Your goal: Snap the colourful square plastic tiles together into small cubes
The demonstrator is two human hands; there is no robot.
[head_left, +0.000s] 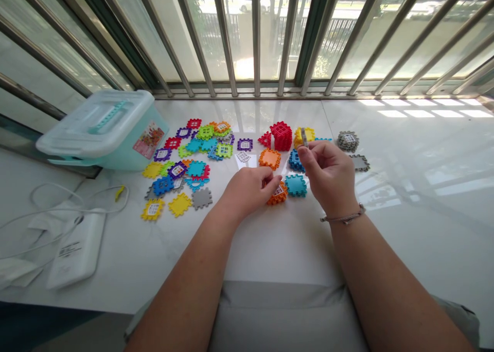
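While left hand fingers pinch one orange block, right hand fingers grip one grey tile.

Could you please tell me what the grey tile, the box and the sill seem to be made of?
Grey tile in the right hand: probably moulded plastic, matte; dull even colour like the loose tiles. Box: translucent, glossy plastic; its lid passes light. Sill: likely polished stone or ceramic; it mirrors the window bars.

Grey tile in right hand
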